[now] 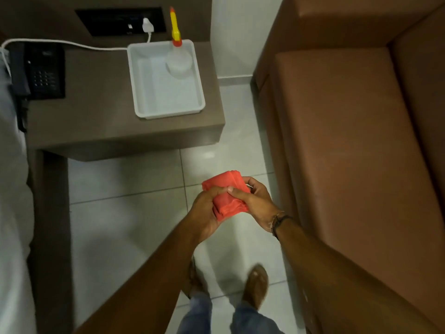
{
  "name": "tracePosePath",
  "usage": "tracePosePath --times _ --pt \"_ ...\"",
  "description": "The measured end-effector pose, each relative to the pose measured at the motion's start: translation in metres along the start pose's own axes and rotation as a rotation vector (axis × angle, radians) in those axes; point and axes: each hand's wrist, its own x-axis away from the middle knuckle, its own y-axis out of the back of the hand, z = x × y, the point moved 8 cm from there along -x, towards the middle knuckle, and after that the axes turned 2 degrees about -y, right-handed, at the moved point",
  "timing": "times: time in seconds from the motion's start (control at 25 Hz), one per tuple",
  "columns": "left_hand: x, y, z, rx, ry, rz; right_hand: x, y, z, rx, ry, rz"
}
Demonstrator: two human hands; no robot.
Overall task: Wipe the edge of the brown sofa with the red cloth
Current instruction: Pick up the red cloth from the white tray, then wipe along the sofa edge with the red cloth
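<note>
A folded red cloth (227, 195) is held in front of me above the tiled floor, gripped by both hands. My left hand (207, 213) closes on its lower left side with the thumb on top. My right hand (256, 201) pinches its right edge, a dark bracelet on that wrist. The brown sofa (349, 141) fills the right side of the view. Its seat edge runs close to the right of my right hand, without touching it.
A brown side table (101, 116) stands at upper left with a white tray (166, 109) holding a spray bottle (177, 56), a black phone (41, 71) and a white cable (72, 44). White bedding (12, 213) lies along the left edge. My feet (255, 285) stand on pale floor tiles.
</note>
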Motion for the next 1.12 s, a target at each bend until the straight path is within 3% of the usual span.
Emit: tracePosePath --times 0.24,0.4,0.48,0.56,0.64,0.72,0.88,1.0,1.12 --pt "-0.01 -0.049 0.165 0.07 0.043 -0.045 0.025 0.133 -0.088 0.111 -0.044 -0.049" --pt "-0.044 -0.078 0.246 0.231 -0.033 -0.105 0.021 0.215 -0.109 0.236 0.123 -0.159" --pt "-0.072 -0.083 0.272 0.252 -0.14 -0.074 0.016 0.275 -0.095 0.411 0.348 -0.311" --pt "-0.1 -0.066 0.296 0.228 -0.175 -0.203 0.008 0.33 -0.078 0.668 0.546 -0.41" --pt "-0.131 -0.043 0.31 0.154 -0.237 -0.364 -0.007 0.369 -0.072 1.097 0.667 -0.473" --pt "-0.162 -0.032 0.311 -0.032 -0.338 -0.411 -0.027 0.385 -0.09 1.383 0.641 -0.416" --pt "-0.231 -0.027 0.323 -0.334 -0.411 -0.472 -0.044 0.39 -0.122 1.46 0.724 -0.502" --pt "-0.274 -0.055 0.336 -0.38 -0.427 -0.445 -0.048 0.399 -0.121 1.456 0.829 -0.539" --pt "-0.304 -0.095 0.356 -0.286 -0.391 -0.317 -0.053 0.398 -0.125 1.514 0.874 -0.562"
